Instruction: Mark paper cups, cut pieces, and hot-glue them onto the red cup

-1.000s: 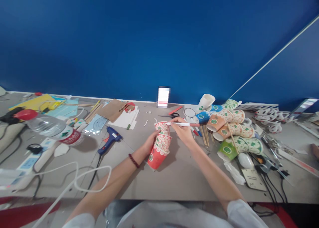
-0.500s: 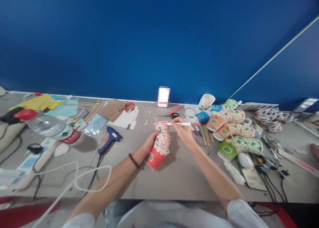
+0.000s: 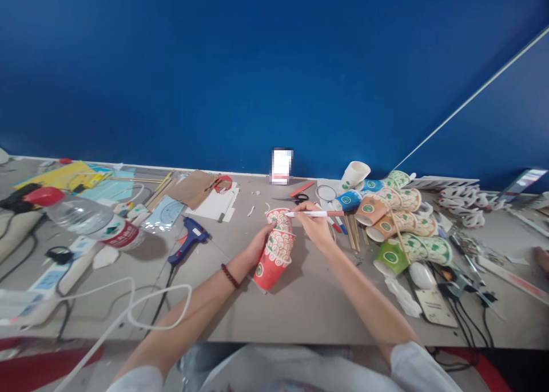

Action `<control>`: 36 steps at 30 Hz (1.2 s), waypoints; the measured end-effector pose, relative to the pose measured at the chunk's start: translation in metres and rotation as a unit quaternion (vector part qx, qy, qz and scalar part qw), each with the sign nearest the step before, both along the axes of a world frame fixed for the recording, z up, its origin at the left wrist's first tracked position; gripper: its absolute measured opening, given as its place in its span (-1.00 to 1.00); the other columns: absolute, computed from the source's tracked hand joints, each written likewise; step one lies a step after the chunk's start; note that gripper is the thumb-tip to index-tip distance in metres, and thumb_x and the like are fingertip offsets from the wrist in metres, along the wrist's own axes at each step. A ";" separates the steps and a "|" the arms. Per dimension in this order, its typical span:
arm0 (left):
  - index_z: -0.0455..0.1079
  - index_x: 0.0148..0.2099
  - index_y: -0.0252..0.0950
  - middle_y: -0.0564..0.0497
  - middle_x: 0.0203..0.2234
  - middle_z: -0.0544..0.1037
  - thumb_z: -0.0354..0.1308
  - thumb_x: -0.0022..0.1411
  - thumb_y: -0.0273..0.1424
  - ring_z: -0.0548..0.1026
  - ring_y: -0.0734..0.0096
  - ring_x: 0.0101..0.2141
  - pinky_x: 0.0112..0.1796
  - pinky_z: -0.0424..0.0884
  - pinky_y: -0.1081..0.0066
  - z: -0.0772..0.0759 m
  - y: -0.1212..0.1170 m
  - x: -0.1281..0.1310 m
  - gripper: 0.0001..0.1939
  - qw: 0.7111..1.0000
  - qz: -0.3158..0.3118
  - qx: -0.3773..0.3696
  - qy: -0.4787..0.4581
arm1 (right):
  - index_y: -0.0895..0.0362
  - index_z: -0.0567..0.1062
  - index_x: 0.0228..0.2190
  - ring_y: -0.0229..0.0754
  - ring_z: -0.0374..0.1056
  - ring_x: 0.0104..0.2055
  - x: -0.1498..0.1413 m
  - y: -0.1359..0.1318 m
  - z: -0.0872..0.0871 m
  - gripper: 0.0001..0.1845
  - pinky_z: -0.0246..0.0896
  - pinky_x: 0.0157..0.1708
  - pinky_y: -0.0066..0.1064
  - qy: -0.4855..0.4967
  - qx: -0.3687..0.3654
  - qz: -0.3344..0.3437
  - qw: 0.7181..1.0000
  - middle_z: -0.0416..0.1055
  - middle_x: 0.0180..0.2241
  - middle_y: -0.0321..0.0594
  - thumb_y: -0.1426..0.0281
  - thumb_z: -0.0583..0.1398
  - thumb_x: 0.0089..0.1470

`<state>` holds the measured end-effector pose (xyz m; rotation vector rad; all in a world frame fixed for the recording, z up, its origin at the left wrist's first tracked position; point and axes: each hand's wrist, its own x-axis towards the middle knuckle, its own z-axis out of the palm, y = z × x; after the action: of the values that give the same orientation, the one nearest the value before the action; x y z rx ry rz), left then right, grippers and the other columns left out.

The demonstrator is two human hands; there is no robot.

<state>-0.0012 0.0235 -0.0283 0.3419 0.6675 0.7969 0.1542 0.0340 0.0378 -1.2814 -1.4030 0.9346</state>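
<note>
My left hand (image 3: 259,244) grips a chain of red and white patterned paper cups (image 3: 278,245), joined end to end and lying aslant over the table. Its lowest cup is solid red with a round green logo. In my right hand (image 3: 314,223) is a marker pen (image 3: 323,214), white with a reddish end. The pen's tip meets or nearly meets the top cup's scale-like red drawing. Black-handled scissors (image 3: 301,198) lie just beyond my right hand, close to a red strip (image 3: 302,188).
More paper cup chains (image 3: 392,258) in green, orange and blue lie at the right, by wooden sticks (image 3: 353,232). Leftward are a blue glue gun (image 3: 189,242), a water bottle (image 3: 92,220) and a power strip (image 3: 55,280). A phone (image 3: 281,166) leans against the blue wall.
The pen and my right hand have shifted very slightly at the top cup. My left hand and the cup chain stay in place.
</note>
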 end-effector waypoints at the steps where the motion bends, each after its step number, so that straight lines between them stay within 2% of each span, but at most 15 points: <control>1: 0.43 -0.16 -0.47 -0.23 -0.39 0.60 0.04 0.24 -0.23 0.58 0.20 -0.42 -0.30 0.46 0.32 -0.001 0.000 0.000 -0.63 1.000 -0.002 -0.004 -0.001 | 0.07 0.43 -0.55 -0.22 0.28 -0.41 0.000 0.001 -0.002 -0.91 0.21 -0.38 -0.42 0.004 0.001 -0.002 1.000 0.39 -0.51 -0.33 0.37 0.13 -0.11; 6: 0.44 -0.20 -0.46 -0.21 -0.44 0.60 0.02 0.24 -0.21 0.56 0.22 -0.47 -0.34 0.44 0.31 0.000 0.002 0.000 -0.62 1.000 -0.009 -0.026 0.008 | 0.07 0.43 -0.50 -0.19 0.34 -0.32 0.003 0.008 -0.013 -0.91 0.29 -0.23 -0.33 0.089 -0.009 0.000 0.996 0.40 -0.44 -0.31 0.32 0.15 -0.08; 9: 0.44 -0.20 -0.48 -0.23 -0.41 0.60 0.01 0.24 -0.20 0.56 0.20 -0.44 -0.31 0.44 0.30 0.003 0.002 0.000 -0.60 1.000 -0.017 -0.019 -0.003 | 0.07 0.44 -0.48 -0.19 0.35 -0.30 0.004 0.010 -0.015 -0.91 0.30 -0.17 -0.30 0.124 -0.011 -0.002 0.992 0.39 -0.43 -0.31 0.32 0.18 -0.08; 14: 0.45 -0.19 -0.52 -0.28 -0.42 0.58 -0.02 0.21 -0.19 0.55 0.15 -0.43 -0.36 0.42 0.29 0.007 0.003 -0.003 -0.55 0.998 -0.033 -0.001 -0.046 | 0.08 0.45 -0.47 -0.20 0.36 -0.30 0.005 0.011 -0.017 -0.91 0.31 -0.17 -0.30 0.132 -0.003 0.000 0.991 0.39 -0.41 -0.30 0.32 0.18 -0.04; 19: 0.41 -0.05 -0.52 -0.24 -0.38 0.59 -0.05 0.18 -0.24 0.56 0.12 -0.37 -0.28 0.42 0.24 0.002 0.006 -0.006 -0.53 0.996 -0.015 0.002 -0.090 | 0.08 0.45 -0.45 -0.18 0.37 -0.28 0.005 0.012 -0.020 -0.89 0.32 -0.16 -0.28 0.132 0.005 -0.009 0.991 0.40 -0.40 -0.30 0.30 0.19 -0.03; 22: 0.40 -0.05 -0.53 -0.26 -0.38 0.58 -0.06 0.19 -0.13 0.55 0.11 -0.37 -0.26 0.41 0.22 0.002 0.006 -0.007 -0.44 0.995 -0.020 -0.017 -0.094 | 0.07 0.45 -0.45 -0.16 0.38 -0.26 0.004 0.012 -0.020 -0.89 0.32 -0.13 -0.26 0.123 0.009 -0.008 0.992 0.41 -0.39 -0.30 0.29 0.20 -0.04; 25: 0.41 -0.10 -0.51 -0.23 -0.43 0.58 -0.04 0.18 -0.03 0.53 0.16 -0.45 -0.33 0.41 0.26 0.003 0.004 -0.007 -0.40 0.997 -0.016 -0.026 -0.065 | 0.06 0.45 -0.47 -0.15 0.38 -0.27 0.003 0.012 -0.020 -0.89 0.32 -0.13 -0.25 0.127 0.007 -0.001 0.992 0.42 -0.41 -0.32 0.28 0.21 -0.05; 31: 0.43 -0.19 -0.46 -0.17 -0.48 0.57 0.06 0.15 -0.20 0.51 0.25 -0.51 -0.40 0.39 0.33 0.002 0.004 -0.005 -0.62 0.999 0.012 -0.001 -0.037 | 0.06 0.45 -0.47 -0.16 0.37 -0.27 0.003 0.011 -0.017 -0.88 0.31 -0.12 -0.23 0.129 -0.003 0.000 0.992 0.41 -0.39 -0.30 0.27 0.22 -0.05; 36: 0.42 -0.12 -0.49 -0.24 -0.39 0.58 0.04 0.07 -0.25 0.55 0.12 -0.38 -0.31 0.41 0.24 0.003 0.006 -0.005 -0.56 0.997 0.005 0.004 -0.083 | 0.07 0.45 -0.45 -0.14 0.36 -0.25 0.005 0.011 -0.016 -0.88 0.29 -0.11 -0.21 0.111 0.005 -0.002 0.994 0.40 -0.37 -0.28 0.28 0.20 -0.03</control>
<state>-0.0060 0.0295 -0.0250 0.2774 0.5106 0.8277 0.1589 0.0448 0.0216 -1.1345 -1.2293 1.0313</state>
